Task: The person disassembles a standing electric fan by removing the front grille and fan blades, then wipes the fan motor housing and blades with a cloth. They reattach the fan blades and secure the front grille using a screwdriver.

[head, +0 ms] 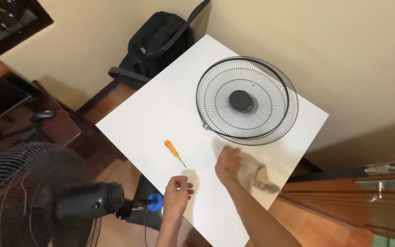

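Nearest the camera, at the lower left, stands a fan (46, 201) with its front grille off: a dark motor housing, a rear guard of thin wires, and a shaft that ends in a blue cap (155, 201) just below the tabletop's near edge.

Above that cap the left hand (177, 195) hovers over the near corner of the white tabletop (161, 110). Its fingers (184, 185) are curled in, thumb against the fingertips, as if pinching something very small; whether they hold anything cannot be told.

Just to the right, the right hand (227, 164) rests palm-down on a grey-beige cloth (254, 174), which lies crumpled on the tabletop and spreads to the right from under the hand. The fingers are loosely bent over the cloth's near end, pressing on it rather than closed around it.

To the left of the right hand and beyond the left hand lies a small screwdriver (174, 152) with an orange handle, its metal tip pointing toward the left hand. Neither hand touches it.

Further back, a round black wire grille (247, 100) lies flat on the far right part of the tabletop, with a solid dark disc at its centre. Its near rim is close to the right hand but apart from it.

Beyond the tabletop's far left edge, a black bag (158, 41) leans on a chair by the pale wall.
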